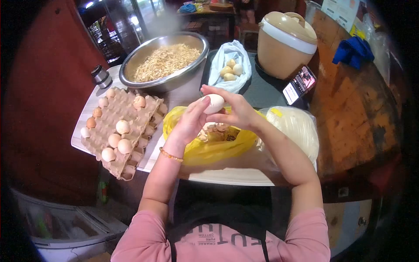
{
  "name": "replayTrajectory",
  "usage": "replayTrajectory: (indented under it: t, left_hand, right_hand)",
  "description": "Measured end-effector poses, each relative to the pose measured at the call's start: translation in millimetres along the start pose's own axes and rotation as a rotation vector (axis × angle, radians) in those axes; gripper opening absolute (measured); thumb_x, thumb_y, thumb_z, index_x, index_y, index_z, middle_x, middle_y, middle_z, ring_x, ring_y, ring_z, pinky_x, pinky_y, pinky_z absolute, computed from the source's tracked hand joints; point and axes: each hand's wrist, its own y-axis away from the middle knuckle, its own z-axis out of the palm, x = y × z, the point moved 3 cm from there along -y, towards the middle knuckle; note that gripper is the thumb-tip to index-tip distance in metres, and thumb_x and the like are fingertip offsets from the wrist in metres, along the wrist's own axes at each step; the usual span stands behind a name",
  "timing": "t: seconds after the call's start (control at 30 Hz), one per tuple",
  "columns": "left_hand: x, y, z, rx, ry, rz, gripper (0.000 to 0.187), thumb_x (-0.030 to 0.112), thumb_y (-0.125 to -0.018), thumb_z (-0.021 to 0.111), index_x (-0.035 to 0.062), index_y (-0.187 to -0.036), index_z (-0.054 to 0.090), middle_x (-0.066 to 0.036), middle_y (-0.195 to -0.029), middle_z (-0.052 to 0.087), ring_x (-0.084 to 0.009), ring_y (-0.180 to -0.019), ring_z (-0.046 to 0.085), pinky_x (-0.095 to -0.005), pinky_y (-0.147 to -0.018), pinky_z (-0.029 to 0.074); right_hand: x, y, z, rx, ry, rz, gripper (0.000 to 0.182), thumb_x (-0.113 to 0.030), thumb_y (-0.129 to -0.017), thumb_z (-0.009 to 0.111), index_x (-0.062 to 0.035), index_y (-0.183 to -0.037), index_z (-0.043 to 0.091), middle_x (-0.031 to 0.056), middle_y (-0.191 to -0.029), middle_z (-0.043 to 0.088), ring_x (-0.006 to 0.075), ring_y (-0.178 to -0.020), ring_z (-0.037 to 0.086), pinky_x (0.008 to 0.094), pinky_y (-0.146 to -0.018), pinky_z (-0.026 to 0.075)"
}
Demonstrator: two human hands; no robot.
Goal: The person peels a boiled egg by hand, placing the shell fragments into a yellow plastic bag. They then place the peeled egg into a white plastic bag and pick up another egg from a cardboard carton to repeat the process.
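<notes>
A white egg [214, 104] is held between my two hands, above an open yellow plastic bag [198, 150] with eggshell pieces [214, 131] inside. My left hand [192, 120] grips the egg from its left side, a bead bracelet on the wrist. My right hand [233, 110] curves around the egg's right side, fingers above and below it. At the left, a cardboard egg tray [126, 109] carries several white and brown eggs. Behind my hands, a pale blue bag [218, 65] holds several yellowish and whitish eggs.
A steel bowl [123, 72] of shredded pale material stands behind the tray, near a small black-and-silver jar [101, 77]. A beige lidded container [286, 46], a propped phone [300, 85], a white-filled clear bag [294, 131] and a blue cloth [353, 52] are at the right.
</notes>
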Motion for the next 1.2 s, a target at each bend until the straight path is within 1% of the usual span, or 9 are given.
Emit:
replayTrajectory:
  t: [0.03, 0.2, 0.43, 0.5, 0.6, 0.93, 1.03, 1.13, 1.2]
  left_hand:
    - [-3.7, -3.6, -5.1, -0.008, 0.006, -0.005, 0.041, 0.032, -0.098, 0.051, -0.0025, -0.120, 0.055, -0.011, -0.108, 0.064, -0.0189, -0.094, 0.064, -0.0321, -0.085, 0.052]
    - [-16.2, -9.3, -22.8, -0.015, -0.220, 0.047, 0.039, 0.035, -0.099, 0.048, -0.0011, -0.106, 0.061, -0.004, -0.082, 0.061, -0.0115, -0.073, 0.058, -0.0262, -0.063, 0.047]
    - [-13.1, 1.9, -25.0, -0.026, -0.229, 0.056, 0.037, 0.034, -0.100, 0.046, -0.0001, -0.103, 0.062, -0.002, -0.080, 0.060, -0.0100, -0.070, 0.055, -0.0252, -0.061, 0.046]
    - [-11.4, 2.5, -22.9, -0.047, -0.262, 0.074, 0.038, 0.033, -0.100, 0.045, 0.0001, -0.101, 0.063, -0.002, -0.081, 0.060, -0.0100, -0.070, 0.055, -0.0252, -0.062, 0.046]
    - [-9.5, 4.1, -22.2, -0.064, -0.298, 0.069, 0.039, 0.033, -0.100, 0.044, -0.0002, -0.100, 0.063, -0.002, -0.081, 0.060, -0.0102, -0.070, 0.056, -0.0251, -0.063, 0.047]
    - [-9.5, 4.1, -22.7, -0.078, -0.270, 0.081, 0.039, 0.035, -0.099, 0.046, -0.0001, -0.102, 0.062, -0.003, -0.085, 0.060, -0.0102, -0.072, 0.054, -0.0252, -0.063, 0.046]
    - [-9.4, 4.4, -22.7, -0.071, -0.259, 0.072, 0.039, 0.036, -0.099, 0.047, 0.0003, -0.100, 0.062, -0.003, -0.084, 0.059, -0.0105, -0.071, 0.053, -0.0254, -0.063, 0.046]
    - [-8.3, 4.8, -22.1, -0.073, -0.265, 0.067, 0.039, 0.037, -0.099, 0.047, 0.0008, -0.100, 0.061, -0.003, -0.083, 0.058, -0.0104, -0.071, 0.053, -0.0253, -0.062, 0.045]
    - [-8.3, 5.1, -22.3, -0.050, -0.260, 0.060, 0.034, 0.036, -0.100, 0.047, 0.0032, -0.099, 0.058, -0.002, -0.079, 0.058, -0.0126, -0.070, 0.054, -0.0256, -0.062, 0.043]
  right_hand:
    - [2.1, 0.0, -0.8, 0.004, 0.006, 0.008, 0.067, -0.014, -0.080, 0.075, -0.0029, -0.139, 0.045, 0.0144, -0.133, 0.056, 0.0221, -0.120, 0.055, 0.0337, -0.101, 0.043]
    - [13.5, 0.6, 4.8, -0.074, -0.240, 0.163, 0.059, -0.012, -0.086, 0.069, -0.0035, -0.139, 0.046, 0.0113, -0.131, 0.057, 0.0140, -0.110, 0.058, 0.0297, -0.096, 0.046]
    - [7.3, 1.2, 16.5, -0.074, -0.191, 0.154, 0.052, -0.010, -0.088, 0.067, -0.0026, -0.136, 0.049, 0.0102, -0.117, 0.065, 0.0131, -0.099, 0.063, 0.0284, -0.089, 0.049]
    - [3.4, 1.6, 17.2, -0.060, -0.278, 0.099, 0.050, -0.013, -0.091, 0.064, -0.0009, -0.137, 0.048, 0.0102, -0.100, 0.068, 0.0141, -0.079, 0.070, 0.0271, -0.075, 0.054]
    - [3.1, 2.8, 17.1, -0.082, -0.290, 0.136, 0.050, -0.007, -0.090, 0.063, -0.0026, -0.137, 0.048, 0.0094, -0.109, 0.066, 0.0129, -0.079, 0.069, 0.0258, -0.079, 0.053]
    - [1.4, 2.4, 17.7, -0.073, -0.216, 0.100, 0.050, -0.010, -0.091, 0.062, -0.0041, -0.138, 0.047, 0.0097, -0.111, 0.065, 0.0129, -0.081, 0.069, 0.0264, -0.080, 0.053]
    - [-0.7, 2.1, 16.4, -0.055, -0.136, 0.046, 0.050, -0.011, -0.091, 0.062, -0.0048, -0.138, 0.048, 0.0098, -0.114, 0.065, 0.0138, -0.083, 0.069, 0.0272, -0.082, 0.052]
    - [-1.1, 2.1, 16.3, -0.090, -0.156, 0.127, 0.049, -0.012, -0.092, 0.061, -0.0058, -0.139, 0.048, 0.0107, -0.116, 0.065, 0.0149, -0.088, 0.068, 0.0288, -0.086, 0.051]
    - [-1.9, 1.5, 15.1, -0.043, -0.004, 0.026, 0.050, -0.013, -0.092, 0.061, -0.0068, -0.139, 0.047, 0.0120, -0.117, 0.065, 0.0168, -0.095, 0.067, 0.0304, -0.089, 0.050]
